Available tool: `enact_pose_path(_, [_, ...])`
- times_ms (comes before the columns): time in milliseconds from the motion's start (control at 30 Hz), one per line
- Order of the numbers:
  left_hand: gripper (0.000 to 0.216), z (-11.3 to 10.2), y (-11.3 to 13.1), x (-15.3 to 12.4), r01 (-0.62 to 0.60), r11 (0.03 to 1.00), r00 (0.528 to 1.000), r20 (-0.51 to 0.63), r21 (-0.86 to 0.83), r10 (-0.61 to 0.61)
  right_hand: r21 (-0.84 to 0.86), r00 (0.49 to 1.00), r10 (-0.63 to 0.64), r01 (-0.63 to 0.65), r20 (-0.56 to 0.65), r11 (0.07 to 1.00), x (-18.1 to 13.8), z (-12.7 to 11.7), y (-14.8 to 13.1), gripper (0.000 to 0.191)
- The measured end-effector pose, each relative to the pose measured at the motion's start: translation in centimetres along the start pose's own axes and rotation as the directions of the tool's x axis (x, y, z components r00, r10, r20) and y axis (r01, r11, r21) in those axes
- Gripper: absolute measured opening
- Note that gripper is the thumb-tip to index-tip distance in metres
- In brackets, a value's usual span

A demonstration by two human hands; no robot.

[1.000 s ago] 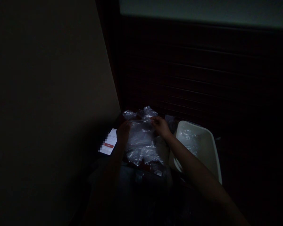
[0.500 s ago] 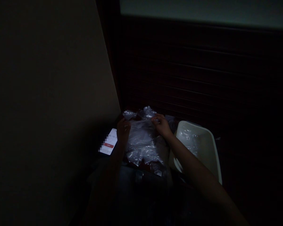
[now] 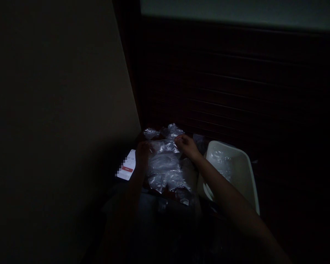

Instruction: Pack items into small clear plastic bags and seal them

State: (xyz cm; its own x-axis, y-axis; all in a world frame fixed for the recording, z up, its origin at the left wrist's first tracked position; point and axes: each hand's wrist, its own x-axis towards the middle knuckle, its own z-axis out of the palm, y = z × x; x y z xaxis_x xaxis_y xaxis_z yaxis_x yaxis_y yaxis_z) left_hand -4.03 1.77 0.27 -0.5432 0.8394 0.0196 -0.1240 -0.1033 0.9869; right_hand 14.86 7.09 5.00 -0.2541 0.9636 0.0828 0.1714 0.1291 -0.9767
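A thin clear plastic bag point(image 3: 162, 147) is stretched between my two hands, low in the middle of the dim view. My right hand point(image 3: 187, 146) pinches its upper right side, thumb against fingers. At its left edge is my left hand point(image 3: 143, 151), closed on the plastic, its fingers mostly lost in shadow. Just below lies a flat pile of clear plastic bags point(image 3: 164, 163), with crumpled handle ends toward me. More crinkled plastic point(image 3: 173, 129) lies beyond my hands.
A lit phone point(image 3: 127, 165) lies left of my left hand. On the right, beside my right forearm, stands a white plastic tub point(image 3: 243, 176) with clear plastic inside. A pale wall point(image 3: 71, 91) rises on the left, dark slatted wood point(image 3: 222, 77) behind.
The plastic between my hands has lifted from the pile and now shows as a shiny, crinkled strip. My right hand has shifted very slightly left; the phone and tub stay put.
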Motion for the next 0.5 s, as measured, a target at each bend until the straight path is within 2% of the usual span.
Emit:
enact_pose_path(100, [0.025,-0.1,-0.3,0.3,0.054,0.994,0.999,0.002,-0.090,-0.054,-0.001,1.000,-0.020,0.020,0.011,1.000,0.1,0.0,0.4,0.025])
enact_pose_path(200, [0.032,0.0,-0.8,0.5,0.165,0.961,0.984,0.105,-0.221,-0.144,0.002,0.998,-0.041,0.042,-0.042,0.999,0.4,-0.2,0.7,0.025])
enact_pose_path(300, [0.044,0.3,-1.1,0.5,0.253,0.935,0.959,0.190,-0.248,-0.210,0.004,0.993,-0.045,0.045,-0.105,0.999,0.5,-0.4,0.7,0.025])
enact_pose_path(400, [0.050,0.4,-1.0,0.3,0.247,0.933,0.963,0.178,-0.263,-0.204,0.054,0.993,0.009,-0.003,-0.120,0.999,0.5,-0.3,0.6,0.026])
enact_pose_path(500, [0.049,0.3,-0.7,0.3,0.189,0.937,0.980,0.121,-0.293,-0.159,0.122,0.994,0.086,-0.077,-0.073,0.990,0.5,-0.1,0.6,0.029])
